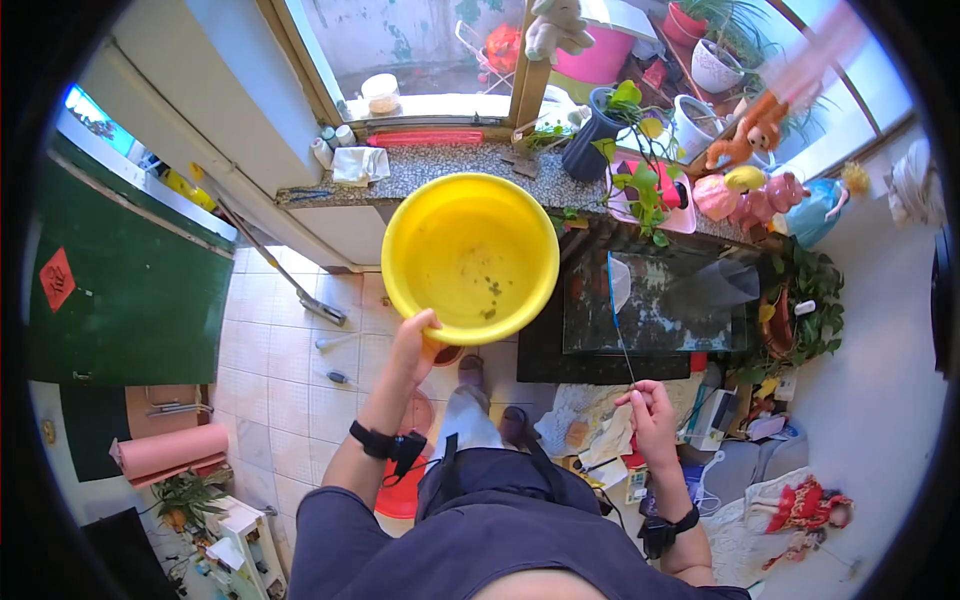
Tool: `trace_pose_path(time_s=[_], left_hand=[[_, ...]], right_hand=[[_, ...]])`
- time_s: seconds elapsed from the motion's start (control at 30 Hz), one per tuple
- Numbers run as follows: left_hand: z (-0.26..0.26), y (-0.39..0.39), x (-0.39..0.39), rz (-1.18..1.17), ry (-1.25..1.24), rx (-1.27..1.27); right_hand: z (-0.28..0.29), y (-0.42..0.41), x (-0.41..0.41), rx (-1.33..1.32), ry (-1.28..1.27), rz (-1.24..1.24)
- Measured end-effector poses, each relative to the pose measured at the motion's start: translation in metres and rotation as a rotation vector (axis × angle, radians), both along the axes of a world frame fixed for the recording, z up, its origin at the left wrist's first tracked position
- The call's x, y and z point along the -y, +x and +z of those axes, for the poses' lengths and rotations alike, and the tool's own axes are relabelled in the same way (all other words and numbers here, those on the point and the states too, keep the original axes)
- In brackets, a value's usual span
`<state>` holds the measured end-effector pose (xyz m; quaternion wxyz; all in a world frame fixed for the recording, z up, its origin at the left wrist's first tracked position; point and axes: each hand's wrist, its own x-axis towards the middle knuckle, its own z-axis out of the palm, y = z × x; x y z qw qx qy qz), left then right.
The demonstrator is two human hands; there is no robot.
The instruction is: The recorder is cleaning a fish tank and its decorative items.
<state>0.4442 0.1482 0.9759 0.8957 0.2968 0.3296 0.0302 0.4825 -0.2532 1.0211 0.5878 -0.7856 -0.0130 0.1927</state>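
My left hand (417, 345) grips the near rim of a round yellow plastic basin (471, 251), thumb over the edge. Several small dark bits lie on the basin's bottom; whether it holds water I cannot tell. My right hand (649, 409) pinches the thin wire handle of a small blue-rimmed hand net (619, 283) with white mesh. The net's head is over a rectangular glass tank (652, 307), to the right of the basin; whether it touches the tank I cannot tell.
A stone windowsill (480, 166) runs behind the basin, bearing a dark vase (590, 146) with a vine, a white cloth and plush toys. A mop (319, 306) stands at the left on the tiled floor. Red basins (397, 495) sit by my legs, and a potted plant (817, 300) is beyond the tank.
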Motion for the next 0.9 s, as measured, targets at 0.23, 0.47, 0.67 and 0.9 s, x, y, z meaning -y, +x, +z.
trace_pose_path(time_s=[0.23,0.47,0.67,0.9], left_hand=[[-0.054,0.097,-0.069,0.083,0.052,0.054],[-0.076,0.149,-0.097,0.108,0.030,0.095],[-0.067,0.173,-0.090,0.232,0.008,0.114],[-0.079,0.180,-0.077,0.299,-0.040,0.133]], right_hand=[[0.013,0.068,-0.080,0.082,-0.129,0.087],[0.009,0.142,-0.136,0.155,-0.187,0.178],[0.016,0.223,-0.209,0.460,-0.269,0.373],[-0.002,0.289,-0.281,0.627,-0.390,0.535]])
